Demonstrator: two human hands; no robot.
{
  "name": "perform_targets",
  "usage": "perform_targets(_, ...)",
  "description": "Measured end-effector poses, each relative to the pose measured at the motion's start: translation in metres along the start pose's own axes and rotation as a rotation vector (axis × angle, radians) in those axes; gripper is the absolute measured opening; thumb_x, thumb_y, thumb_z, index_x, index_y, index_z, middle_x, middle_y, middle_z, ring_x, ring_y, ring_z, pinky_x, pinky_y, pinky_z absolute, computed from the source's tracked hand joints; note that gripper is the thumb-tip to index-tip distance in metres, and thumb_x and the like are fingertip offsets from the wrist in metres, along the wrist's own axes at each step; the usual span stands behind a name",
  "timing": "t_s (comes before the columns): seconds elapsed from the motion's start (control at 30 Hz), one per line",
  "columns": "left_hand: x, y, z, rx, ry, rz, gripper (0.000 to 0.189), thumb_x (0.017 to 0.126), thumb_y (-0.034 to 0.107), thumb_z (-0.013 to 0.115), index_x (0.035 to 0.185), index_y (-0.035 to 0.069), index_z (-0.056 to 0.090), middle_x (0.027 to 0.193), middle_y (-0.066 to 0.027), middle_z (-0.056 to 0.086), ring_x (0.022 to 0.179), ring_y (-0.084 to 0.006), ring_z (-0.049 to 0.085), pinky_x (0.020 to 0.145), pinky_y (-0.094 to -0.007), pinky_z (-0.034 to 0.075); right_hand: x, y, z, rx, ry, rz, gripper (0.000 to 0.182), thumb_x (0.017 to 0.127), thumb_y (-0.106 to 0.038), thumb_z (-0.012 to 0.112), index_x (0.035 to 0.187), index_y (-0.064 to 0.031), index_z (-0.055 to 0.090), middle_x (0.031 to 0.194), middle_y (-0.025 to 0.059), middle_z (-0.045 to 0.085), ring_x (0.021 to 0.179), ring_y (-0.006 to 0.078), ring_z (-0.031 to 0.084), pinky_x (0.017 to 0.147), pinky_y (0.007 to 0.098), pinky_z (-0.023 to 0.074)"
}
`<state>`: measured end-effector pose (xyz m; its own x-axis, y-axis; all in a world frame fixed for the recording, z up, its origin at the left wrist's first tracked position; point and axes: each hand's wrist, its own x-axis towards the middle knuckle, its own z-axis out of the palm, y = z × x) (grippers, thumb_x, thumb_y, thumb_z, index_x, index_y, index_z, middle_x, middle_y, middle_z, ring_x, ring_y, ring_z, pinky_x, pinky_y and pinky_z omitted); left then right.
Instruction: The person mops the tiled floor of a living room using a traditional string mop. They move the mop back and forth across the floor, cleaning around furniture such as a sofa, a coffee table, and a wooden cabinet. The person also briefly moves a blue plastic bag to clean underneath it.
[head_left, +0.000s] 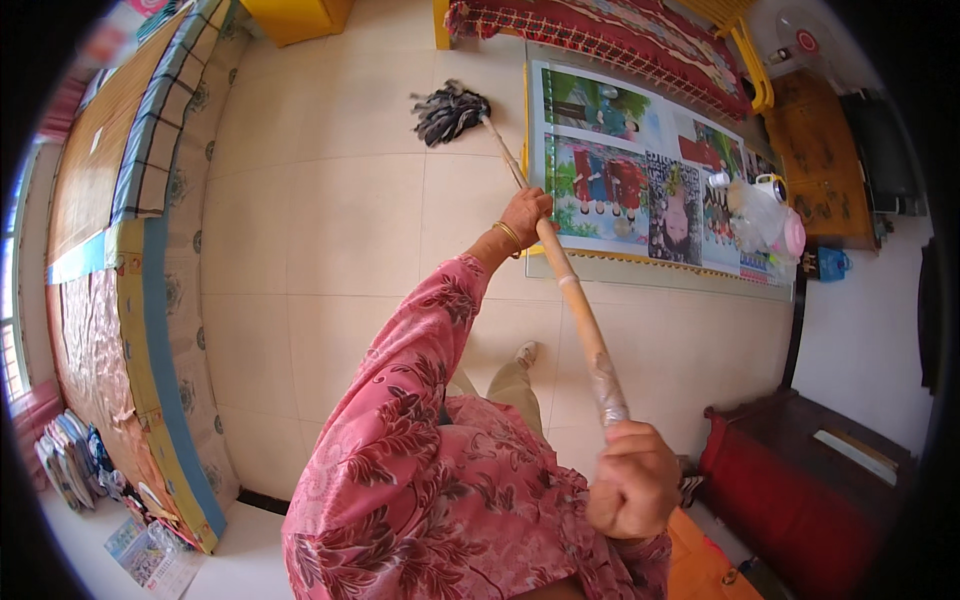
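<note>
A string mop with dark grey and black strands (450, 112) rests on the tiled floor (352, 217) at the upper middle of the view. Its wooden handle (577, 300) slants down towards the lower right. My left hand (531, 214), with gold-coloured bangles at the wrist, is closed around the middle of the handle. Near the handle's top end, just past a stretch wrapped in clear plastic, my right hand (634, 480) grips it. Both sleeves are pink with dark leaf patterns.
Right of the mop stands a glass-topped table (660, 279) with photo sheets, cups and a plastic bag. Beyond it is a bench with a red fringed cover (615, 37). A bed (142, 300) lines the left side. A dark red chest (795, 457) stands lower right, near an orange item (705, 555).
</note>
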<state>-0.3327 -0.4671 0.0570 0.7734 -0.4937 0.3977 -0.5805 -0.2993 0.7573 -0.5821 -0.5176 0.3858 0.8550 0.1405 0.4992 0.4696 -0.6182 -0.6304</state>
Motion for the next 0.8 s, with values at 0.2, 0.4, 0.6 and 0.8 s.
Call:
perform_targets(0.2,-0.033,0.047,-0.023,-0.084,-0.014,0.053,0.030,0.055,0.019,0.073,0.058,0.009,0.045,0.061,-0.0071,0.050,0.063,-0.0279,0.049,0.061,-0.0362,0.040,0.012,-0.039,-0.017,-0.096,0.147,-0.188,0.004,0.074,-0.003,0.049,0.078,0.0001,0.049,0.055,0.0076,0.045,0.049,0.0200,0.048,0.044,0.0298,0.0435)
perform_targets(0.4,-0.077,0.149,-0.010,-0.072,-0.058,0.055,0.027,0.060,0.023,0.070,0.061,0.008,0.048,0.062,-0.0075,0.053,0.064,-0.0274,0.053,0.060,-0.0378,0.042,0.003,-0.074,-0.093,-0.200,0.288,-0.409,0.020,0.083,-0.015,0.050,0.078,0.0036,0.046,0.048,0.0023,0.034,0.045,0.0134,0.046,0.037,0.0285,0.0423)
perform_targets(0.6,-0.152,0.263,0.029,-0.130,-0.300,0.005,0.016,0.063,0.015,0.064,0.068,0.010,0.050,0.061,-0.0078,0.054,0.060,-0.0287,0.055,0.053,-0.0397,0.043,-0.093,-0.103,-0.199,-0.920,0.574,-0.101,0.019,0.085,-0.007,0.041,0.078,0.0072,0.051,0.055,0.0131,0.048,0.046,0.0203,0.048,0.043,0.0281,0.0440)
perform_targets(0.8,-0.214,0.319,0.074,-0.287,-0.572,0.163,0.012,0.070,0.014,0.056,0.073,0.008,0.046,0.058,-0.0083,0.054,0.056,-0.0293,0.056,0.049,-0.0410,0.043,-0.183,-0.117,-0.270,-0.832,0.888,0.221,0.023,0.087,-0.006,0.041,0.093,0.0138,0.051,0.072,0.0190,0.057,0.068,0.0227,0.058,0.063,0.0269,0.0511)
